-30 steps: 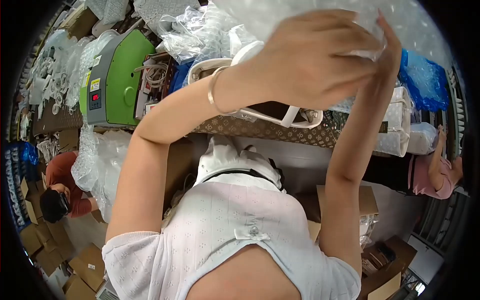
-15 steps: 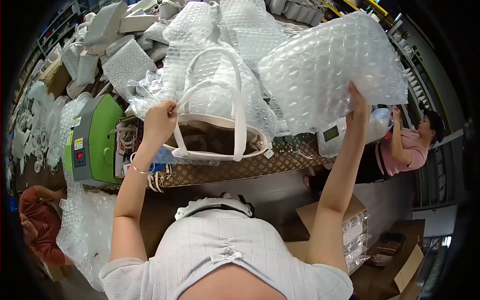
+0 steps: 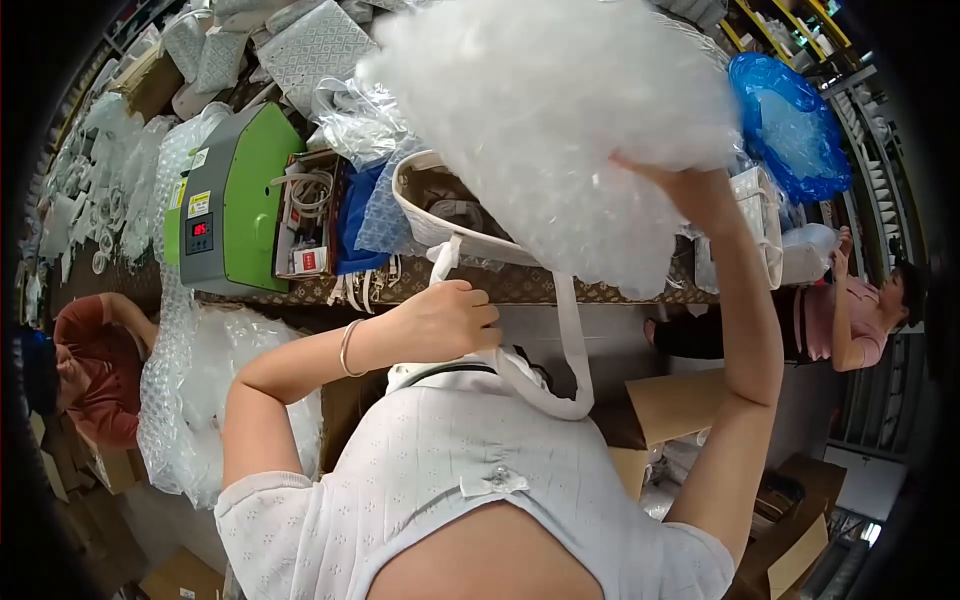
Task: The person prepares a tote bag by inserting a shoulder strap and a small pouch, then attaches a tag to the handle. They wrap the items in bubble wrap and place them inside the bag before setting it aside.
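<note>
A white handbag lies tilted on the patterned bench edge, its brown inside partly showing. My left hand is closed around one of its wrapped white handles, which loops down in front of my shirt. In my right hand is a big, puffy piece of bubble wrap, blurred by motion. The bubble wrap hangs over the right part of the handbag and hides it. My right thumb and fingers grip the wrap near its right edge.
Left of the handbag stands a green machine with a red display, beside a box of cables. Grey patterned bags pile up behind. A blue plastic bag sits at right. Co-workers in red and pink flank the bench.
My left hand has pulled the handbag's handle down toward my body, and the bag has tipped toward me. My right hand has swung the bubble wrap leftward over the bag. The camera view has shifted.
</note>
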The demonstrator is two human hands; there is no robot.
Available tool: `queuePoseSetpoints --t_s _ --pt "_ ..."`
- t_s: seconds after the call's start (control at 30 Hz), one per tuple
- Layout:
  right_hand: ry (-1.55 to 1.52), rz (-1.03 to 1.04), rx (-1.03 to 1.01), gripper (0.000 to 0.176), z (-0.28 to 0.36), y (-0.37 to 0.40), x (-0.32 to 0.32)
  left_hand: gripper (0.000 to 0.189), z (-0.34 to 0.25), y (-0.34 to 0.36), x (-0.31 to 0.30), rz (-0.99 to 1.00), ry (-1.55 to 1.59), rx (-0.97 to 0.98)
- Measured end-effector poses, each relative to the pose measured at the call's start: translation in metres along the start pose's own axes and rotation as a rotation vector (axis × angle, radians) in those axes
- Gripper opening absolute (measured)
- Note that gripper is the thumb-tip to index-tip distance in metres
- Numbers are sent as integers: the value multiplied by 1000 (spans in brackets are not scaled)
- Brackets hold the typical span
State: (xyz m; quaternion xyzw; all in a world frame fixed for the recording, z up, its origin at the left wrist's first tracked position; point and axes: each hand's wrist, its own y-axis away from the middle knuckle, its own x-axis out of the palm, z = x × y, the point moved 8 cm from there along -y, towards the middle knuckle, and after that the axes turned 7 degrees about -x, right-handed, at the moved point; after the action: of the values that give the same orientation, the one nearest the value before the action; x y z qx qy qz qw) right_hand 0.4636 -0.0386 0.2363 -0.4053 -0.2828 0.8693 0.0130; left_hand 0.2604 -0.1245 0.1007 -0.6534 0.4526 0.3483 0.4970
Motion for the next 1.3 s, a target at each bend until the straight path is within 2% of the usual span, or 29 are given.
queuePoseSetpoints --t_s 0.03,0.2,0.3,0.33,0.43,0.6,0.67,0.73,0.8,0.83,0.9,0.97,1.03,1.07,1.17,1.2,1.3 --pt "139 139 -121 33 3 -6 27 13 0 0 -5 -50 -16 13" --pt "159 246 -201 36 1 -35 66 14 -4 16 -9 -68 52 -28" --pt "296 412 -249 36 -3 -50 82 17 3 27 -3 -103 124 -40" --pt "296 416 -252 36 -1 -51 85 17 4 29 -3 -107 125 -44" --pt "340 440 -461 41 23 -47 99 18 13 33 -3 -93 135 -92" --pt "436 619 -379 37 7 -17 124 27 25 39 1 72 190 -157" --pt "384 530 -284 37 0 -2 119 62 52 44 -67 -416 323 -321" --pt "370 515 -280 37 0 1 109 99 86 71 -99 -742 183 -473" --pt "342 462 -237 35 -2 4 97 111 126 82 -104 -810 330 -506" --pt "338 460 -233 35 -2 5 96 111 135 76 -97 -805 331 -508" --pt "361 503 -191 36 -6 3 93 97 150 40 -68 -670 254 -521" --pt "379 521 -176 38 -12 0 85 90 158 12 -68 -609 210 -521" --pt "374 482 -151 34 -22 7 69 57 168 -14 -53 -269 527 -650" --pt "371 467 -134 32 -27 12 64 57 176 -18 -40 -268 537 -649" --pt "485 592 -97 29 -37 20 88 37 185 -31 3 -360 520 -318" --pt "541 647 -79 29 -42 23 100 37 184 -34 4 -346 527 -307" --pt "566 623 -102 27 -60 21 133 36 180 -31 6 -148 183 -401"
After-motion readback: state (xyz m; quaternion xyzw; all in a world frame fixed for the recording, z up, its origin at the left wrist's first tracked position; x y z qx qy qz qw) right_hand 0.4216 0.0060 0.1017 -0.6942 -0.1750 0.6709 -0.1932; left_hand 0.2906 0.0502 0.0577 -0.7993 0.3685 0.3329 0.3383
